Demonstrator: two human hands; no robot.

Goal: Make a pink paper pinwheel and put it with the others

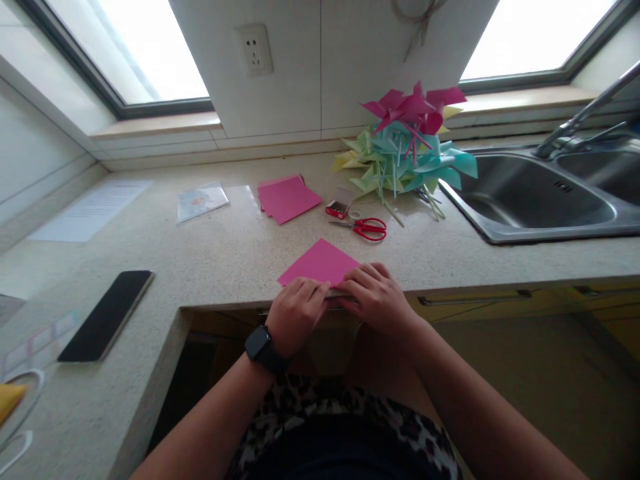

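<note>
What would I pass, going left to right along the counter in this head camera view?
black phone → clear plastic packet → stack of pink paper → pile of paper pinwheels → faucet. The red scissors and small red box overlap the pile's span, so they are left out.

No text, brand or number can be read anywhere. The white sheet at the far left of the surface carries faint lines of print, too pale and small to make out. The clear packet shows a blurred coloured print, and the small red box has a light label that is unreadable. The phone has a dark screen, as does the watch on the wrist of the left hand.
</note>
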